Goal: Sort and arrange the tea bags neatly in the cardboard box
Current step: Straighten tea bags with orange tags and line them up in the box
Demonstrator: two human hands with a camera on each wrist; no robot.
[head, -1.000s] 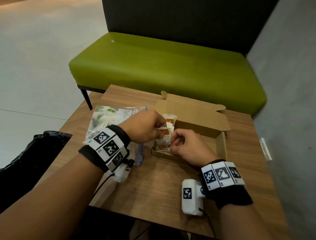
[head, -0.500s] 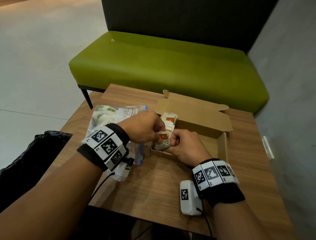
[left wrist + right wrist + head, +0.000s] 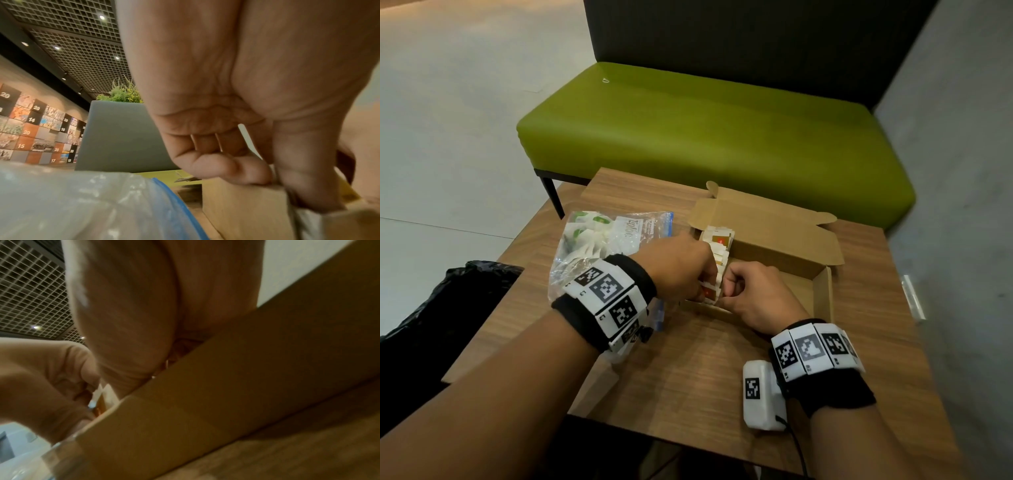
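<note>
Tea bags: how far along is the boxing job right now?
Done: a row of tea bags already stands along the left side of the cardboard box. In hand: the left hand and right hand both pinch tea bags at the near end of that row. Left: the box's right side is bare, and the plastic zip bag beside it still holds more packets.

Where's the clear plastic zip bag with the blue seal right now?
In the head view the clear plastic zip bag lies on the wooden table, left of the open cardboard box, partly under the left hand.
</note>
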